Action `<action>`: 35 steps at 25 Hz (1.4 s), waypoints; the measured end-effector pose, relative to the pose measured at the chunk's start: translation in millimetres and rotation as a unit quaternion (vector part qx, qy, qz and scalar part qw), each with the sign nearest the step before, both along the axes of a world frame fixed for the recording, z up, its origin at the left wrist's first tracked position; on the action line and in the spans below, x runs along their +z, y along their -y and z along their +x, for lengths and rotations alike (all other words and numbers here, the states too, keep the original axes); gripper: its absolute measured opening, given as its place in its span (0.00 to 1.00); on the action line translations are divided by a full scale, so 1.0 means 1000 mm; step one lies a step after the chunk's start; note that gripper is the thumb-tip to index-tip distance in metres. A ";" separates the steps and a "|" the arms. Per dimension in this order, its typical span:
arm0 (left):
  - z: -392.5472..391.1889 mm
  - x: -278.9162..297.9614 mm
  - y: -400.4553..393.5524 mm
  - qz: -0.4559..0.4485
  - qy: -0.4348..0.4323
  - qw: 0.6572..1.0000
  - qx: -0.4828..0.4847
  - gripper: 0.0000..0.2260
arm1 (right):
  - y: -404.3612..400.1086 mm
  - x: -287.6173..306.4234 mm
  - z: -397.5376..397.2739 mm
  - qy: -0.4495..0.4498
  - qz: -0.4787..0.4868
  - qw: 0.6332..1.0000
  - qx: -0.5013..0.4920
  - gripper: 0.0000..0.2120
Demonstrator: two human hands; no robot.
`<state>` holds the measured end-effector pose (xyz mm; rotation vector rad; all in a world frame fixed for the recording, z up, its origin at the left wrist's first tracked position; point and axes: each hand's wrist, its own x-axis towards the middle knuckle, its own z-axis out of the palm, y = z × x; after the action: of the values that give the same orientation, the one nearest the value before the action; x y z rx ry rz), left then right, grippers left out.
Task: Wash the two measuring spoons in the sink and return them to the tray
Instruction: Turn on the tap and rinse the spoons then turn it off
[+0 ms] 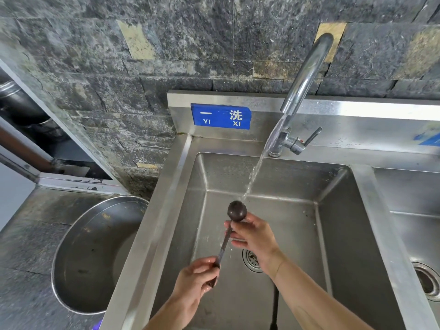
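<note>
Over the sink (338,225), left hand (198,276), right hand (253,236), measuring spoon (236,211) under water

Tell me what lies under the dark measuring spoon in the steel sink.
Below the dark round-bowled measuring spoon lies the steel sink's wet floor and round drain strainer. The right hand covers part of the strainer; the left hand hides the handle's end.

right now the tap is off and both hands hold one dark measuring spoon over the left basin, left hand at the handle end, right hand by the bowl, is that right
Not quite: the tap is running, not off. The head view shows a stream of water falling onto the bowl of the dark measuring spoon. The rest holds: the left hand grips the handle end and the right hand is by the bowl, over the left basin.
</note>
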<state>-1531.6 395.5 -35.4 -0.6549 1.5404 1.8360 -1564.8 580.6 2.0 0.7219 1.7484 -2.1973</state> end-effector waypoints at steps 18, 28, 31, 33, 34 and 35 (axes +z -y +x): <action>-0.013 0.021 -0.034 -0.060 -0.120 0.976 -0.173 0.10 | -0.011 0.012 -0.034 -0.061 0.181 0.982 0.006 0.19; 0.009 -0.016 -0.019 -0.104 -0.052 0.968 -0.222 0.10 | -0.015 -0.011 0.015 -0.002 0.126 0.991 0.051 0.24; 0.001 -0.033 -0.014 -0.206 -0.131 0.940 -0.237 0.10 | -0.023 -0.028 0.015 0.030 0.111 0.993 0.019 0.22; -0.004 -0.048 -0.013 -0.267 -0.142 0.908 -0.289 0.07 | -0.028 -0.051 0.021 0.085 0.101 0.991 -0.026 0.22; -0.004 -0.055 -0.015 -0.284 -0.130 0.891 -0.330 0.06 | -0.029 -0.066 0.026 0.112 0.100 0.988 -0.040 0.22; -0.002 -0.066 -0.018 -0.289 -0.111 0.874 -0.376 0.06 | -0.030 -0.083 0.032 0.138 0.103 0.984 -0.049 0.24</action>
<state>-1533.6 413.3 -101.3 -0.0322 2.1288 0.8779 -1532.3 610.2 -80.8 1.1227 1.8421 -1.8802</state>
